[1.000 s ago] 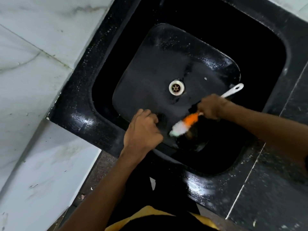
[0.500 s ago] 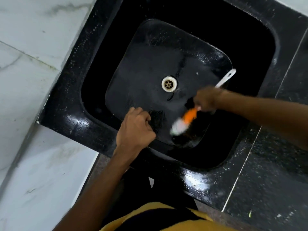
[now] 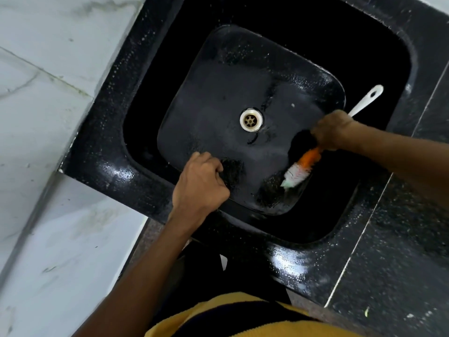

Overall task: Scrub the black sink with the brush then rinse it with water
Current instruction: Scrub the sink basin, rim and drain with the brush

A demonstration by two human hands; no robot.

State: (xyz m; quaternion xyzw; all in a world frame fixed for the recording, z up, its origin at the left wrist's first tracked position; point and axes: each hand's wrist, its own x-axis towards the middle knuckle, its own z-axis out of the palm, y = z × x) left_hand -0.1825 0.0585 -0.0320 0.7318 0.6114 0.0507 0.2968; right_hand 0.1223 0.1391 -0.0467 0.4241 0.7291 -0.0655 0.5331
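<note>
Black speckled stone is forming the desk [image 3: 401,251] around the sink [image 3: 243,93], with a pale seam running through it on the right. White marble tiles [image 3: 48,117] are covering the left side, and a yellow garment [image 3: 243,319] is showing at the near edge. No brand, label or readable writing is showing anywhere.

The sink is sitting in the middle of the view, a deep square basin with rounded corners; its glossy floor is glistening with water droplets, and a pale metal drain [image 3: 251,119] is lying near the centre of that floor.

The right hand [image 3: 332,132] is reaching in from the right, its grip wrapped closed around the middle of the brush [image 3: 301,169]. The white handle end, with its hanging hole, is sticking out to the far right of the hand, while the orange and white bristles are pointing toward the near left and touching the sink floor close to the near right corner.

The left hand [image 3: 199,181] is curling its fingers into a closed fist low in the near left part of the basin; whether this grip has hold of anything cannot be told.
</note>
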